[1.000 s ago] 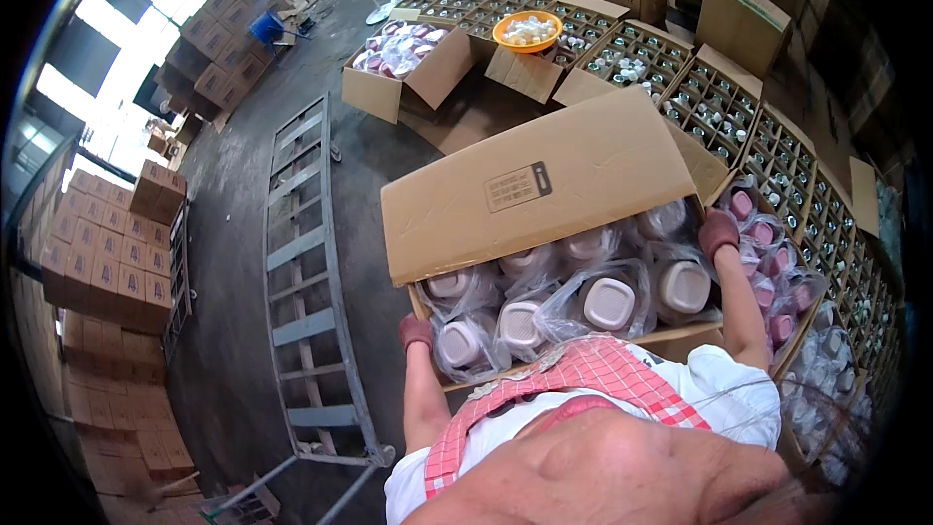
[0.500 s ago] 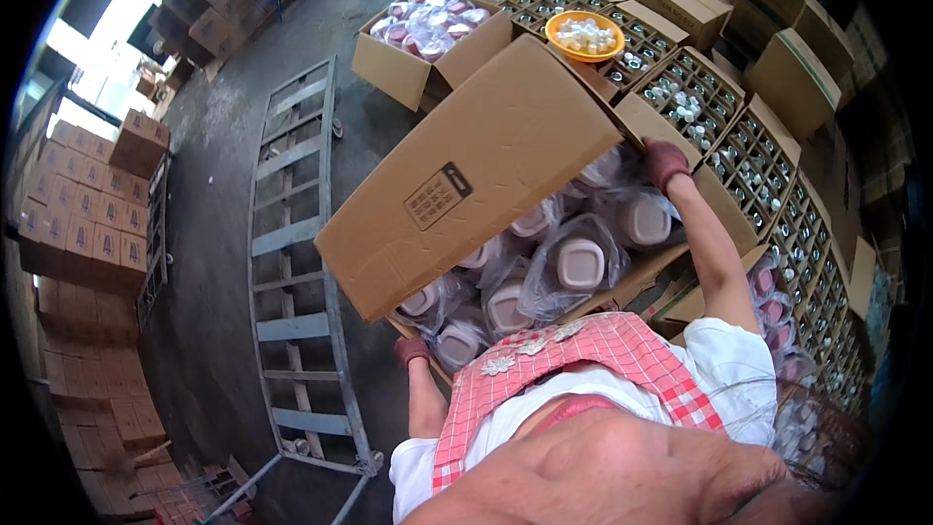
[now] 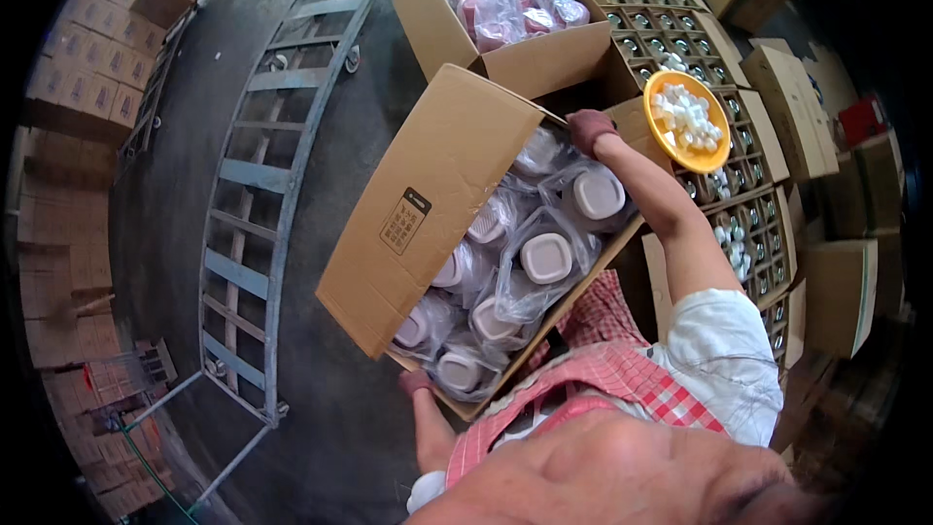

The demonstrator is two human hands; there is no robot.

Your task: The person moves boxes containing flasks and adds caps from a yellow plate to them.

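A cardboard box (image 3: 559,315) full of pale, square-topped containers (image 3: 547,259) wrapped in clear plastic is in front of my body, tilted in the view. Its long flap (image 3: 403,243) stands up along the left side. With a dark red glove on, my right hand (image 3: 591,133) is closed over the box's far edge. At the near left corner, my left hand (image 3: 415,382), gloved the same way, grips the box; its fingers are partly hidden.
A long metal trolley frame (image 3: 248,175) lies left on the dark floor. Beyond my box stands another open box (image 3: 544,63) of pink-topped wrapped containers. Right are a yellow bowl (image 3: 714,154) of small white pieces and divided cartons (image 3: 753,277). Stacked boxes (image 3: 92,58) line the left.
The box has come away from the divided cartons, leftward and nearer the trolley, with both hands still on it. My view has turned; more of the wrapped containers shows.
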